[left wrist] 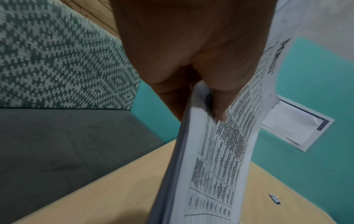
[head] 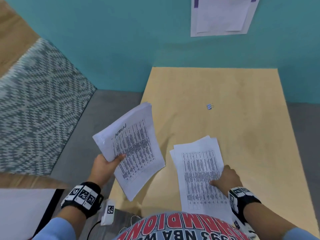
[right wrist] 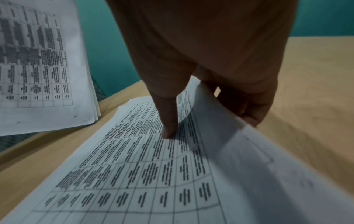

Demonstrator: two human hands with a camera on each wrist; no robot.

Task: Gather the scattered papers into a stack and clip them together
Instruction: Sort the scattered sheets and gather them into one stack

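My left hand grips a thick stack of printed papers by its left edge, thumb on top, and holds it tilted above the table's left edge; the left wrist view shows the stack edge-on. A second, looser pile of printed papers lies on the wooden table in front of me. My right hand pinches that pile's right edge, thumb on top and fingers curled under the lifted edge. A small blue binder clip lies alone farther back on the table.
A grey bench seat with a patterned teal backrest runs left of the table. The teal wall behind carries a taped white sheet. A white object lies at the lower left.
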